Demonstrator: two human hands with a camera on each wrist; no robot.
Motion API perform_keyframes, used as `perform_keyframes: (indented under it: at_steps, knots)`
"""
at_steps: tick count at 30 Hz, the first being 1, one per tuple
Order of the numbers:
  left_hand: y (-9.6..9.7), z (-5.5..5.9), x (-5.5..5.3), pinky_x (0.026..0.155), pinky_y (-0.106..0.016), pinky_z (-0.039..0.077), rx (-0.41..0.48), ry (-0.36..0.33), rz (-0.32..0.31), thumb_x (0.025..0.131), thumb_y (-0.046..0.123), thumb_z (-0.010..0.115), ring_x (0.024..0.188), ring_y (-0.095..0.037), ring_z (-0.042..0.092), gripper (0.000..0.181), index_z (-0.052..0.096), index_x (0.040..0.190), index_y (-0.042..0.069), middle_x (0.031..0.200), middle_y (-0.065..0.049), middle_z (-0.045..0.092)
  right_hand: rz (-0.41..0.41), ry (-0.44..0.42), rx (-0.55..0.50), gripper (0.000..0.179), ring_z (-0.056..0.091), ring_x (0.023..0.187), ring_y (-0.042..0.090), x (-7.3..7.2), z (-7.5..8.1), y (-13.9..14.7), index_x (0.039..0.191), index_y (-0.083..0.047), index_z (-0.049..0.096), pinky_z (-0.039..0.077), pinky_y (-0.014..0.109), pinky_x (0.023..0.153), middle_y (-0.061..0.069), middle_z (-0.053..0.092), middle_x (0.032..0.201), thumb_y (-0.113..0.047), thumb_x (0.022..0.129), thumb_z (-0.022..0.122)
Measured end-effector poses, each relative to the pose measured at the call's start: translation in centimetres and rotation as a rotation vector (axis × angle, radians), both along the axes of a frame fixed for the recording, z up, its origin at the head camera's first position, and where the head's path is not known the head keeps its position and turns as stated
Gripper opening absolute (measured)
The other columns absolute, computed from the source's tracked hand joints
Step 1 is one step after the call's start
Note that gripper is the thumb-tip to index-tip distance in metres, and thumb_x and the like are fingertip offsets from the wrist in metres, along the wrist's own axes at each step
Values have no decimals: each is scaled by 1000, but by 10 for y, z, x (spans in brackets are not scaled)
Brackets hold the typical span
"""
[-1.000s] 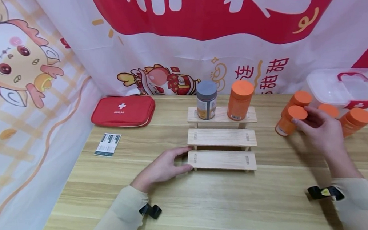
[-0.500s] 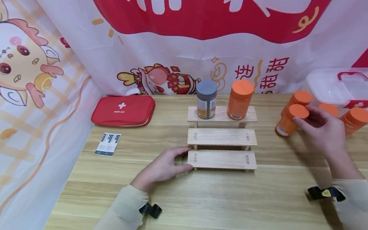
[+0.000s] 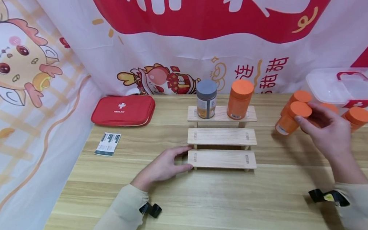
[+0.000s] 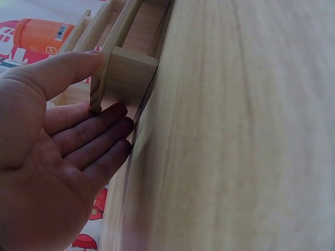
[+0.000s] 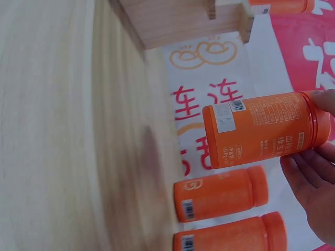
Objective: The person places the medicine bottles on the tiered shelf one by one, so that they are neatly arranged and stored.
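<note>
My right hand (image 3: 331, 131) grips an orange bottle (image 3: 289, 123) by its orange lid, thumb on one side and fingers on the other. In the right wrist view this bottle (image 5: 256, 130) is lifted off the table, its printed label and barcode facing the camera. My left hand (image 3: 162, 165) holds the left end of the lowest step of a three-step wooden stand (image 3: 220, 159), thumb at the front corner and fingers behind. In the left wrist view the fingertips (image 4: 120, 111) lie against the board's end. On the top step stand a grey-lidded bottle (image 3: 206, 100) and another orange bottle (image 3: 240, 101).
More orange bottles (image 3: 357, 118) stand at the right, partly behind my right hand. Beyond them is a clear plastic box (image 3: 329, 87) with a red handle. A red first-aid pouch (image 3: 122, 111) and a printed card (image 3: 108, 144) lie at the left. A printed cloth hangs behind the table.
My right hand has raised the orange bottle off the table and shifted slightly right. The left hand and the wooden stand stay where they were.
</note>
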State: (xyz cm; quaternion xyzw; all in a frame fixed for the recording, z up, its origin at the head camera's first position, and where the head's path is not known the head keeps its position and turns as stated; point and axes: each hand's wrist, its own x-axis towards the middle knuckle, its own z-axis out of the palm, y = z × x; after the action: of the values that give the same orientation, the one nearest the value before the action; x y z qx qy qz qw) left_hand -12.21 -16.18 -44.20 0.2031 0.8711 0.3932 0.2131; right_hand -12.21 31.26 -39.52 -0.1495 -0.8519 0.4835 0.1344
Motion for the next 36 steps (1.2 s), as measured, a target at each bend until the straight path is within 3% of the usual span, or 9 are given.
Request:
perform_keyframes:
  at_steps: [7, 14, 20, 27, 36]
  knots:
    - [0, 0, 0, 131, -53, 36, 16, 24, -16, 99, 30, 80, 156, -33, 47, 69, 54, 158, 7, 163, -14, 55, -14, 121, 19, 60, 63, 112, -6, 8, 12, -13, 150, -21, 66, 50, 0, 91, -7, 69, 141, -18, 94, 86]
    - [-1, 1, 1, 130, -53, 37, 19, 23, -14, 99, 29, 80, 155, -32, 48, 69, 54, 158, 7, 163, -14, 55, 24, 225, 37, 59, 66, 112, -3, 19, 24, -24, 147, -20, 69, 52, 2, 90, -6, 72, 140, -9, 92, 86]
    - [-1, 1, 1, 130, -53, 38, 19, 18, -14, 99, 30, 80, 155, -32, 48, 69, 54, 159, 7, 163, -14, 55, 86, 345, 51, 57, 70, 109, -5, 28, 35, -38, 141, -12, 72, 53, 3, 92, -12, 74, 129, 2, 88, 87]
    - [-1, 0, 1, 130, -53, 38, 12, 15, -10, 100, 31, 80, 156, -32, 47, 69, 54, 159, 9, 164, -13, 55, 172, 409, 68, 60, 71, 110, -4, 34, 43, -55, 140, -8, 73, 53, 4, 94, -19, 73, 127, 8, 84, 88]
    - [-1, -1, 1, 130, -54, 38, 15, 18, -12, 100, 30, 80, 156, -33, 47, 69, 53, 159, 8, 164, -14, 54, 320, 468, 44, 61, 71, 116, 1, 34, 48, -81, 140, -3, 71, 54, 8, 99, -15, 74, 129, 13, 83, 85]
